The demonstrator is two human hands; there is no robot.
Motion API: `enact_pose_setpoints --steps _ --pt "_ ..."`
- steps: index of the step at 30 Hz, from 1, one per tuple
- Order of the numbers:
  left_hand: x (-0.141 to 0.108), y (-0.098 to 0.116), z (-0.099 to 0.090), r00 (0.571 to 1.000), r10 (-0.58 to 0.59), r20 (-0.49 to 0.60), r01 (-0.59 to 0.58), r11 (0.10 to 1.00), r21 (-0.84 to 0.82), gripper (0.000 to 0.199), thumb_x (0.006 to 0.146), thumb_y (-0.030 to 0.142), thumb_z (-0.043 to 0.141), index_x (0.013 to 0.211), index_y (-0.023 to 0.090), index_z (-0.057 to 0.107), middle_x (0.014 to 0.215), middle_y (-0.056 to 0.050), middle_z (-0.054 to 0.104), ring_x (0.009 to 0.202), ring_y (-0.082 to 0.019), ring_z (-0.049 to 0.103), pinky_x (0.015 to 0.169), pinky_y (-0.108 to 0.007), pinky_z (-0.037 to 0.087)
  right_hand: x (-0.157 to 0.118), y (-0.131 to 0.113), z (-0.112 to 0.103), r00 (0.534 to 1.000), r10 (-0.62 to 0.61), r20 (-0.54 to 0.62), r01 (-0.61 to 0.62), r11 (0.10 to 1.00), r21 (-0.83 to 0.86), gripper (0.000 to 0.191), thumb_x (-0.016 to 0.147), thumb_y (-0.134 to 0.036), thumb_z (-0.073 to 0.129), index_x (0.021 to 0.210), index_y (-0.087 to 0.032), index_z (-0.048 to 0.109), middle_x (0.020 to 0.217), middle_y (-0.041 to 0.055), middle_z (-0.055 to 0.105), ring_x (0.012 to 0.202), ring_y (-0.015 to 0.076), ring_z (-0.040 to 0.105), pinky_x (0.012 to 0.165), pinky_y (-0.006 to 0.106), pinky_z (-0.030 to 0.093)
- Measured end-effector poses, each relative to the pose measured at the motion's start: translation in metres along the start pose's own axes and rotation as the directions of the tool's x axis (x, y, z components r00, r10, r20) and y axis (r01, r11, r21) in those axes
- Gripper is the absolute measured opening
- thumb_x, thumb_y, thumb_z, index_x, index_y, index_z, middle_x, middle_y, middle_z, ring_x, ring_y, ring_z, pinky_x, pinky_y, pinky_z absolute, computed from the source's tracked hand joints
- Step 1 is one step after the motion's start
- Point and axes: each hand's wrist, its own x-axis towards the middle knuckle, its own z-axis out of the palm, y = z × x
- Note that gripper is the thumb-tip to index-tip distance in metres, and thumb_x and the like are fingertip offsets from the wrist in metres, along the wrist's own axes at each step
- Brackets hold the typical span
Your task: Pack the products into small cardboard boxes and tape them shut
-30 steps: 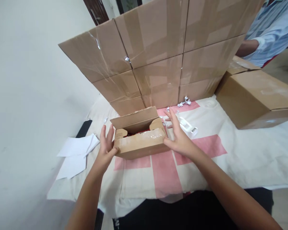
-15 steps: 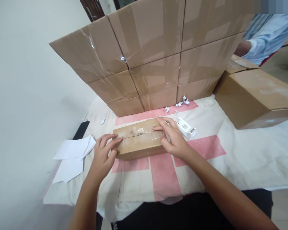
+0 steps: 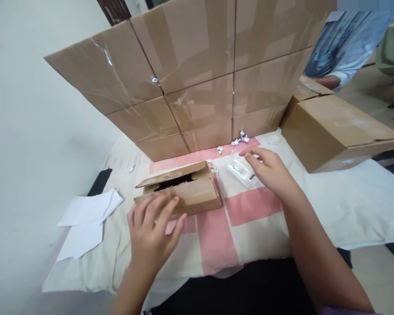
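Observation:
A small brown cardboard box (image 3: 197,197) lies on the cloth in front of me, its top flaps raised a little with a dark gap between them. My left hand (image 3: 154,223) is at the box's near left side, fingers spread and holding nothing; whether the fingertips touch the box I cannot tell. To the right, my right hand (image 3: 269,168) hovers by a white tape dispenser (image 3: 241,173), fingers loosely apart with nothing visible in them. It partly covers the dispenser's right end.
A tall wall of taped cardboard boxes (image 3: 203,83) stands behind. A larger carton (image 3: 328,131) sits at right, near a person's sleeve (image 3: 344,48). White papers (image 3: 85,214) and a black object (image 3: 99,181) lie at left. Crumpled scraps (image 3: 243,137) rest by the wall.
Both hands have come off the small box's top; the right moved right to the tape dispenser, the left toward me. The flaps, flat before, have sprung up. The view has shifted slightly.

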Motion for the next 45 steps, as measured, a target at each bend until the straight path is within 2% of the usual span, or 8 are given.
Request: enact_pose_setpoints --steps 4,6,11,16,22,30,34,45 --pt "0.0 0.072 0.036 0.971 0.229 -0.075 -0.239 0.878 -0.416 0.03 0.084 0.018 0.066 0.113 0.026 0.063 0.099 -0.008 0.072 0.094 -0.026 0.068 0.082 -0.042 0.055 0.01 0.036 -0.02 0.96 0.246 0.135 -0.234 0.967 -0.098 0.022 0.085 -0.025 0.055 0.076 -0.019 0.074 0.103 0.0088 0.073 0.093 0.0256 0.066 0.079 0.034 0.049" --pt "0.01 0.105 0.067 0.971 0.24 -0.001 -0.199 0.8 -0.566 0.038 0.087 0.022 0.065 0.124 0.024 0.058 0.11 -0.011 0.072 0.103 -0.027 0.068 0.089 -0.042 0.057 0.012 0.053 -0.017 0.937 0.311 0.16 -0.301 0.95 -0.084 0.019 0.081 -0.021 0.056 0.074 -0.019 0.073 0.1 0.0081 0.074 0.091 0.0242 0.065 0.078 0.032 0.048" --pt "0.058 0.139 0.149 0.959 -0.035 0.281 0.198 0.794 -0.575 0.086 0.084 0.037 0.071 0.155 0.02 0.025 0.158 -0.021 0.04 0.152 -0.036 0.034 0.121 -0.058 0.036 0.014 0.074 -0.005 0.9 0.37 0.231 -0.391 0.919 0.049 0.018 0.077 -0.022 0.055 0.067 -0.018 0.069 0.082 0.0051 0.072 0.08 0.02 0.063 0.072 0.028 0.047" --pt "0.085 0.131 0.197 0.886 -0.283 0.368 0.45 0.719 -0.53 0.114 0.068 0.041 0.086 0.157 0.021 0.017 0.166 -0.025 0.016 0.156 -0.041 0.017 0.124 -0.059 0.025 0.011 0.067 -0.005 0.866 0.378 0.328 -0.444 0.882 0.155 0.017 0.076 -0.024 0.057 0.064 -0.018 0.066 0.071 0.0028 0.067 0.067 0.0179 0.058 0.061 0.028 0.044" --pt "0.083 0.128 0.211 0.856 -0.342 0.388 0.511 0.677 -0.53 0.119 0.057 0.039 0.09 0.155 0.026 0.022 0.146 -0.02 0.036 0.142 -0.04 0.038 0.116 -0.055 0.036 0.012 0.063 0.001 0.868 0.389 0.309 -0.47 0.844 0.258 0.009 0.075 -0.025 0.061 0.073 -0.018 0.067 0.074 0.0031 0.065 0.069 0.0183 0.058 0.061 0.028 0.046" --pt "0.084 0.128 0.21 0.863 -0.36 0.354 0.502 0.687 -0.525 0.114 0.062 0.041 0.086 0.155 0.025 0.024 0.143 -0.019 0.04 0.139 -0.039 0.04 0.116 -0.054 0.035 -0.016 0.061 -0.007 0.935 0.339 0.108 -0.339 0.94 -0.015 0.032 0.085 -0.041 0.063 0.061 -0.021 0.053 0.078 0.0024 0.061 0.076 0.0186 0.057 0.072 0.032 0.044" --pt "0.084 0.127 0.209 0.863 -0.347 0.368 0.501 0.689 -0.524 0.113 0.063 0.043 0.086 0.155 0.022 0.024 0.143 -0.02 0.04 0.14 -0.039 0.039 0.116 -0.053 0.034 -0.038 0.066 -0.009 0.863 0.468 0.191 -0.492 0.864 0.108 0.039 0.086 -0.047 0.067 0.061 -0.023 0.048 0.057 0.0001 0.059 0.06 0.0172 0.056 0.064 0.032 0.042" --pt "0.082 0.125 0.211 0.878 -0.338 0.338 0.473 0.714 -0.516 0.113 0.06 0.048 0.09 0.152 0.021 0.029 0.14 -0.02 0.043 0.138 -0.04 0.042 0.114 -0.051 0.037 -0.037 0.078 0.0 0.862 0.444 0.245 -0.507 0.749 0.426 0.038 0.077 -0.028 0.071 0.054 -0.022 0.041 0.057 0.0011 0.062 0.048 0.01 0.049 0.046 0.024 0.031"
